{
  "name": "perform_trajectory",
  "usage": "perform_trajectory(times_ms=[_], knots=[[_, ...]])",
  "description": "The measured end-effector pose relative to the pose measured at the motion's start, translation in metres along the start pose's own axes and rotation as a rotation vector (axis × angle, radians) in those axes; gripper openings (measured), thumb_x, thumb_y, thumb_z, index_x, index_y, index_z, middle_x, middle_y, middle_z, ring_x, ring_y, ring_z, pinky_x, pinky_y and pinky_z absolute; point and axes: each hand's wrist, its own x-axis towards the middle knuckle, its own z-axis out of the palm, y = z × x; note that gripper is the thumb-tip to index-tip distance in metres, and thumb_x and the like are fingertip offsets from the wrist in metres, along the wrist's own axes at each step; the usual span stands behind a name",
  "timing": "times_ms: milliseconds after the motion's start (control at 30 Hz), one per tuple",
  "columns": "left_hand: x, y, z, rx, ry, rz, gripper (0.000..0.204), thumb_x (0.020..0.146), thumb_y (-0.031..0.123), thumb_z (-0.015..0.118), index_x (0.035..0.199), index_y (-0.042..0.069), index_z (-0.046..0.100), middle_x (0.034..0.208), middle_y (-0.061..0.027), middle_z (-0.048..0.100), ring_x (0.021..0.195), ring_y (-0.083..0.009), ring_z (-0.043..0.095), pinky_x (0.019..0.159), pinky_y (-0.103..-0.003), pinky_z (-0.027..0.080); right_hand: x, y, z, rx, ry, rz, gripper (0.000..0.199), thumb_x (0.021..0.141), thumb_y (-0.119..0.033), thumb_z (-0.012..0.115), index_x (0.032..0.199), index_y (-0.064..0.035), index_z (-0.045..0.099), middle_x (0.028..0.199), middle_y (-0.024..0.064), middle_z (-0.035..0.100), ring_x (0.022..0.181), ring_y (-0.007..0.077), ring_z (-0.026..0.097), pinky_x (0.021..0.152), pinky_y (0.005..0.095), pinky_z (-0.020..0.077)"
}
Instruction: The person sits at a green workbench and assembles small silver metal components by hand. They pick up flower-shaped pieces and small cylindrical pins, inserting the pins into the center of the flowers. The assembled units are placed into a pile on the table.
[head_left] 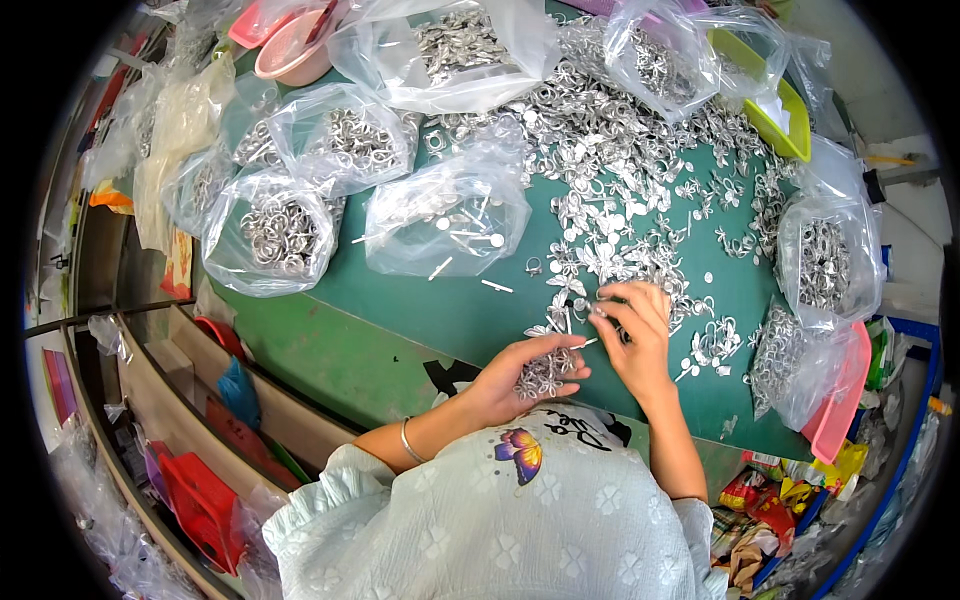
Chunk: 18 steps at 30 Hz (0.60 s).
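Note:
My left hand (503, 379) is cupped, palm up, near the table's front edge. In it lies a handful of small silver-coloured metal pieces (545, 373), some looped or petal-shaped. A thin silver stick (582, 344) juts out by its fingertips. My right hand (638, 330) hovers just right of it, at the near end of a loose pile. Its thumb and fingers are bent together at a small silver-coloured metal piece, whose exact shape is too small to tell. Behind both hands spreads the pile of silver-coloured castings (605, 215), with rings, leaves and flat discs among them.
Clear plastic bags of metal pieces stand at left (280, 235), back (375, 60) and right (822, 265). A flatter bag (445, 225) holds sticks and discs. Pink basins (295, 55), a yellow-green tray (785, 125) and a pink tray (840, 405) edge the green table (400, 315).

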Motion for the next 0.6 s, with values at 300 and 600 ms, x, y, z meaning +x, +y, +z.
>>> perform_trajectory(times_ms=[300, 600], knots=[[0.011, 0.005, -0.012, 0.035, -0.178, 0.076, 0.026, 0.086, 0.017, 0.053, 0.109, 0.004, 0.053, 0.093, -0.0084, 0.057, 0.081, -0.0157, 0.057, 0.066, -0.028, 0.052, 0.044, 0.005, 0.022, -0.125, 0.074, 0.063, 0.019, 0.066, -0.008, 0.068, 0.082, -0.0034, 0.059, 0.087, 0.0066, 0.056, 0.085, 0.0246, 0.048, 0.078, 0.0351, 0.0336], [0.001, 0.017, 0.018, -0.165, 0.082, 0.157, 0.029, 0.086, 0.018, 0.053, 0.111, 0.004, 0.052, 0.095, -0.0067, 0.057, 0.082, -0.0133, 0.058, 0.068, -0.027, 0.052, 0.035, -0.007, 0.001, 0.498, -0.250, 0.150, 0.013, 0.066, -0.005, 0.067, 0.077, -0.0036, 0.060, 0.081, 0.0054, 0.058, 0.078, 0.0225, 0.050, 0.075, 0.0323, 0.0329]])
